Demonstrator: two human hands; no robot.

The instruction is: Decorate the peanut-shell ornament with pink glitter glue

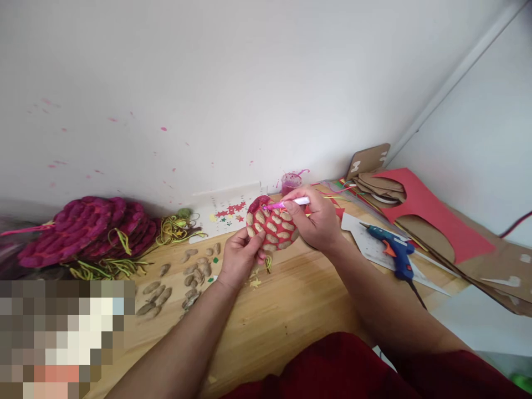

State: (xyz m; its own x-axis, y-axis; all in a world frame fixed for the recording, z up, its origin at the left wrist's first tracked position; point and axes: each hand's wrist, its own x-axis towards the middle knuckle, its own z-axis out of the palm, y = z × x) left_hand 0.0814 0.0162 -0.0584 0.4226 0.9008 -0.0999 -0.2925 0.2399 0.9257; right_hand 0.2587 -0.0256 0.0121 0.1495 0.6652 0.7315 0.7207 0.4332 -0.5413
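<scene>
White-handled brush (277, 205) touches peanut disc (272, 227) near illegibly marked paper (248, 195).

surface (286, 313): smooth wood, faint sheen. disc (274, 226): rough, matt peanut shells. brush (300, 201): smooth, plastic-looking handle. glue gun (401, 261): smooth plastic body. wall (233, 77): matt, smooth.

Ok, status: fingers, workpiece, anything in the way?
Left fingers gripping red peanut-covered piece. Right fingers holding pink-and-white tool, tip near piece's pink upper edge. Glue gun off right, no visible obstruction.
</scene>
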